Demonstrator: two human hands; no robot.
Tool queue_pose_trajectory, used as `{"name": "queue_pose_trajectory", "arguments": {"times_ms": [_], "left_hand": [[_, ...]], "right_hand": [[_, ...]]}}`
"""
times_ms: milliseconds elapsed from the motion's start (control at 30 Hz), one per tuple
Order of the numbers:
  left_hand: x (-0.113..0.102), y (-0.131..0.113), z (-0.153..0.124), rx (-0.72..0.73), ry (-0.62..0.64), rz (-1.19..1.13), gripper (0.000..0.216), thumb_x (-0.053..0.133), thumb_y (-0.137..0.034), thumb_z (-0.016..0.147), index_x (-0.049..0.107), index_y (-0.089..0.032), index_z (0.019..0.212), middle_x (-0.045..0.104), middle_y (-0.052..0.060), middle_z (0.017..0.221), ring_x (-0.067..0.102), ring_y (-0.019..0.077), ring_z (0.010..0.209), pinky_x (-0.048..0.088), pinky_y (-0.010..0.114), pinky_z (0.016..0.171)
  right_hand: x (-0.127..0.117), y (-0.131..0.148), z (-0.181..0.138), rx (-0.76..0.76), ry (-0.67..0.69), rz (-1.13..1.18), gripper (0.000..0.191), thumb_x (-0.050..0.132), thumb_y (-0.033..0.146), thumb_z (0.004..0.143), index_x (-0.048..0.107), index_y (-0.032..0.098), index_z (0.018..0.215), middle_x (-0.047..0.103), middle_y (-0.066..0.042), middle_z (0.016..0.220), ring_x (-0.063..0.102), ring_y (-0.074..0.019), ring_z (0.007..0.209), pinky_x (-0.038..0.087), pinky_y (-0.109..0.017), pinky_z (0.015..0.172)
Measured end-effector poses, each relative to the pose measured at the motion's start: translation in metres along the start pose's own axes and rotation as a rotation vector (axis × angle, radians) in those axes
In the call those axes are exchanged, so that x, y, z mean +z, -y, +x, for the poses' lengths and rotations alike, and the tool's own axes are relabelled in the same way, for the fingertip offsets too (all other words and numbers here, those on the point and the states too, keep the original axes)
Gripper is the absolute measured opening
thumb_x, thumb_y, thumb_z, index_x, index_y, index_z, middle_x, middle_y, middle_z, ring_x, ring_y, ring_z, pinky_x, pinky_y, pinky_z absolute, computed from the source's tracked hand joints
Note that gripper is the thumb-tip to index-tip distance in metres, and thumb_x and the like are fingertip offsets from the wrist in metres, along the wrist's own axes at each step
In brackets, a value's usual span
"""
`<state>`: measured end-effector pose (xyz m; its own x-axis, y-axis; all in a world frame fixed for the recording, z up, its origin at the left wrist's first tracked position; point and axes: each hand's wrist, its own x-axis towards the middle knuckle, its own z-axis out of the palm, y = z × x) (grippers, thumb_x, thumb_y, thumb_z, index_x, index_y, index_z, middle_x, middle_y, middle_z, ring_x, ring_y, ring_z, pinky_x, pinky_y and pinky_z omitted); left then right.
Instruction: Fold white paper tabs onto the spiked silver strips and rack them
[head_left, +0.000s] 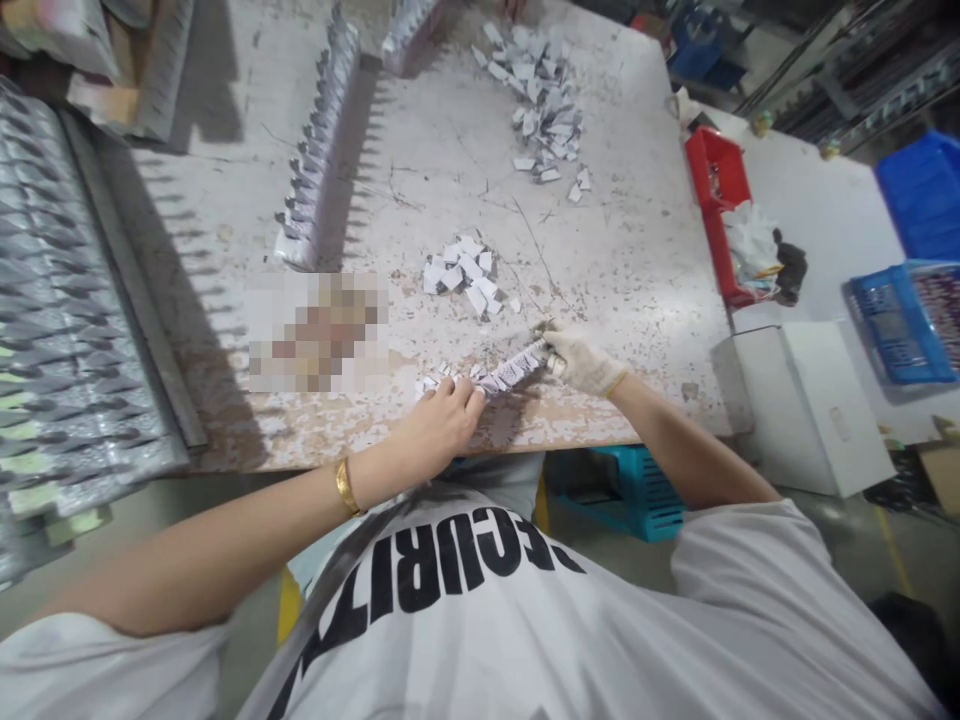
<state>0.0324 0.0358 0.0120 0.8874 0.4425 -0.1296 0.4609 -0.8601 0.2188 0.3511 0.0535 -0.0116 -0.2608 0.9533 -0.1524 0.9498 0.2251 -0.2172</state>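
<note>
A short row of small white folded pieces lies near the table's front edge. My bare left hand rests on the row's left end with its fingers curled over the pieces. My right hand, in a white glove, is closed around the row's right end. A small heap of the same white pieces lies just beyond the row. A larger heap lies at the far side of the worn white table.
Long silver strips stand on edge at the far left of the table, and stacked silver strips fill the left side. A red bin, a white box and blue crates stand to the right. A teal crate sits under the table.
</note>
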Motion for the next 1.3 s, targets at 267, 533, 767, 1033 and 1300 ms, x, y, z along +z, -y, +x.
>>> {"name": "queue_pose_trajectory", "arguments": {"times_ms": [267, 533, 767, 1033, 1300], "left_hand": [[-0.005, 0.003, -0.018, -0.075, 0.050, -0.013, 0.043, 0.044, 0.006, 0.093, 0.062, -0.009, 0.128, 0.066, 0.020, 0.119, 0.063, 0.0322, 0.109, 0.055, 0.043, 0.089], [-0.019, 0.005, -0.024, -0.149, 0.107, -0.058, 0.038, 0.066, -0.034, 0.103, 0.060, -0.011, 0.132, 0.067, 0.020, 0.125, 0.066, 0.0356, 0.115, 0.056, 0.045, 0.093], [-0.042, 0.026, -0.029, -0.211, 0.024, -0.245, 0.031, 0.064, -0.042, 0.104, 0.064, -0.013, 0.116, 0.072, 0.018, 0.116, 0.069, 0.0331, 0.111, 0.055, 0.045, 0.097], [-0.058, 0.058, 0.014, -0.518, -0.198, -1.216, 0.028, 0.056, -0.041, 0.105, 0.066, -0.017, 0.093, 0.075, 0.010, 0.090, 0.066, 0.0175, 0.074, 0.054, 0.033, 0.070], [-0.068, 0.027, 0.023, -0.330, -0.230, -1.698, 0.031, 0.083, -0.040, 0.089, 0.063, -0.016, 0.083, 0.065, 0.001, 0.072, 0.058, 0.0089, 0.061, 0.052, 0.024, 0.062]], "right_hand": [[-0.048, -0.024, 0.001, -0.023, -0.085, 0.237, 0.035, 0.065, 0.056, 0.097, 0.071, 0.022, 0.104, 0.076, -0.011, 0.104, 0.071, -0.0252, 0.088, 0.061, -0.042, 0.080], [-0.045, 0.007, 0.138, 0.143, -0.093, -0.029, 0.050, 0.068, 0.026, 0.095, 0.062, 0.017, 0.145, 0.073, -0.016, 0.135, 0.072, -0.0320, 0.116, 0.059, -0.049, 0.103], [-0.031, 0.023, 0.166, 0.066, -0.092, -0.151, 0.025, 0.062, 0.027, 0.101, 0.075, 0.019, 0.120, 0.074, -0.017, 0.130, 0.067, -0.0310, 0.114, 0.056, -0.051, 0.107], [-0.046, 0.055, 0.078, -0.169, -0.428, -0.211, 0.031, 0.049, 0.030, 0.109, 0.074, 0.022, 0.125, 0.070, -0.014, 0.144, 0.056, -0.0357, 0.145, 0.039, -0.065, 0.127], [-0.036, 0.107, -0.015, -0.161, -0.577, -0.061, 0.020, 0.058, 0.038, 0.106, 0.070, 0.030, 0.120, 0.072, -0.010, 0.140, 0.058, -0.0335, 0.148, 0.035, -0.064, 0.133]]}}
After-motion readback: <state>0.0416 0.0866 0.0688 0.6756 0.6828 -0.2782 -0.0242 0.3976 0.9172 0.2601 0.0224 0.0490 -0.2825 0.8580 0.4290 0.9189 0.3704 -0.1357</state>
